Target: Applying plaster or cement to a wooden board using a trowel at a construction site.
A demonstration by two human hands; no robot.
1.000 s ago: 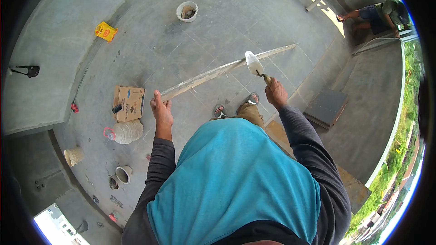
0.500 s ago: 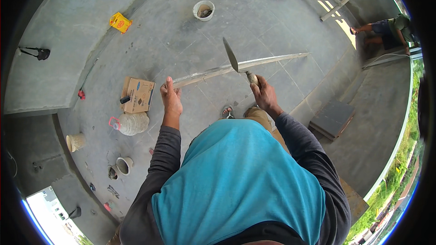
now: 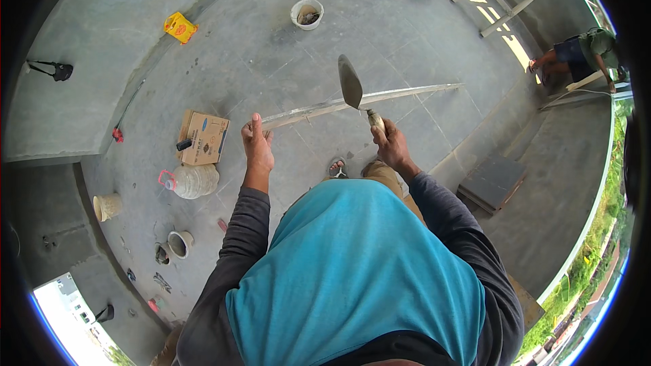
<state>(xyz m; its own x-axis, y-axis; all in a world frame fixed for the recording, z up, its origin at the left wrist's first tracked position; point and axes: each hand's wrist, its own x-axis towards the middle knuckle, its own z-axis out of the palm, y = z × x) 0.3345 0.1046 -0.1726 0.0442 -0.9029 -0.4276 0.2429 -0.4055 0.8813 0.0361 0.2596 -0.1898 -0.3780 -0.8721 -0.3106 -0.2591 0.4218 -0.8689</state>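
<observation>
My left hand (image 3: 258, 151) is closed round the near end of a long, narrow straightedge (image 3: 308, 112), thumb pointing up. The bar is pale along its top and stretches away to the right over the grey floor; whether its far end touches the floor I cannot tell. In my right hand (image 3: 393, 144) is a trowel (image 3: 350, 83), gripped by its worn, pale handle. Its pointed metal blade tilts upward and overlaps the bar in the view; contact between them cannot be made out.
Left of me are a cardboard box (image 3: 205, 138), a large plastic water bottle (image 3: 193, 181) and a bucket (image 3: 180, 245). Ahead stands a white bucket (image 3: 307, 14). Dark stacked tiles (image 3: 493, 179) lie at right. Beyond are a ladder (image 3: 512, 10) and another person (image 3: 576, 57).
The trowel blade has turned so more of its flat face shows. The straightedge stays nearly in place in my left hand. The other person at far right has shifted and leans over.
</observation>
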